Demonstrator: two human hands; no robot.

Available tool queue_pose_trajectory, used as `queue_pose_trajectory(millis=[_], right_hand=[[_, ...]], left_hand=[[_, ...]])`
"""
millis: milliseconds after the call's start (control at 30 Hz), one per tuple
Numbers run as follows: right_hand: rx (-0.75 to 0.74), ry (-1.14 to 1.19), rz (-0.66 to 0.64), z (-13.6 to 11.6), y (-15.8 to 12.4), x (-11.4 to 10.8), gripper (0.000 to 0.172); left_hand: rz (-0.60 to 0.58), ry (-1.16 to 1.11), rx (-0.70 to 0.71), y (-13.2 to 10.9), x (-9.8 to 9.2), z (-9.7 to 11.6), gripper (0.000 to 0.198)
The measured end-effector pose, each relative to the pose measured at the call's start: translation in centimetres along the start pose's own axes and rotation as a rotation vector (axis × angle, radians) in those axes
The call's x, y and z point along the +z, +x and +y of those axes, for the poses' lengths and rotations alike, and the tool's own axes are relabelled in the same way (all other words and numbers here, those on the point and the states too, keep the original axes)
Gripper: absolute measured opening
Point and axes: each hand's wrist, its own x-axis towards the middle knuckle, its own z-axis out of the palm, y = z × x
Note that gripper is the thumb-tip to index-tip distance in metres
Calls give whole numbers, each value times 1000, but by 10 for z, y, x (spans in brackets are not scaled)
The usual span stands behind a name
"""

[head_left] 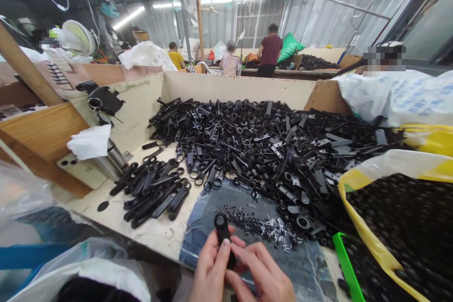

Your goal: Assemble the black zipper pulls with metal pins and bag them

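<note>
Upright over the front edge of a dark blue mat [198, 231] is a black handle-shaped part [222, 227] with a round end at the top. My left hand [211, 264] grips it between thumb and fingers. My right hand [264, 269] closes on its lower right side, fingertips against it. Small black and silver pins [276, 229] lie scattered on the mat just beyond my hands. Similar black parts [155, 188] lie grouped at the left, and a large heap of black pieces [240, 137] fills the back.
A yellow-rimmed bag [357, 217] of small black pieces and a green tray edge [347, 264] stand at the right. At left are a phone [83, 172], a metal cylinder [116, 158] and a white cloth [90, 141]. Several people are beyond the back board [240, 86].
</note>
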Motion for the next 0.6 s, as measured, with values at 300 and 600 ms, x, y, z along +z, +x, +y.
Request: queue_pose_trajectory(millis=[300,600], right_hand=[[594,559,-340,-21,38,-26,9],[442,369,-388,-31,31,-38,16]], left_hand=[[-197,422,-8,-22,-19,12,27],[-17,472,236,-45,-18,8,9]])
